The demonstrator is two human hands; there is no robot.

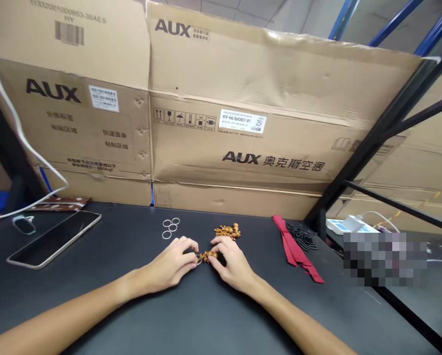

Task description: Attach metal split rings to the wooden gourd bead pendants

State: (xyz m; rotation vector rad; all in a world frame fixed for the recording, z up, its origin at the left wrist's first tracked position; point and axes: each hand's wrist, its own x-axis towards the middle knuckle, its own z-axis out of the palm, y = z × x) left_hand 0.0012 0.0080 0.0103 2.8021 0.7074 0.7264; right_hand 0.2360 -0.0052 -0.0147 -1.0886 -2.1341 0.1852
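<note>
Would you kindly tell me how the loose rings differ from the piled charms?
The rings are silvery; the charms are golden brown. The rings are plain hoops, while the charms are rounded and knobbly. The rings lie spread out, whereas the charms are heaped together. Both lie on the table.

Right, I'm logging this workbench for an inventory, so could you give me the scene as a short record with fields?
Left hand: fingers at a metal ring
Right hand: pinching a brown beaded charm
Beyond left hand: loose rings
Beyond right hand: pile of brown charms
Right side: red strips, small black pieces
Left side: phone
Surface: dark tabletop
Backdrop: cardboard
</note>
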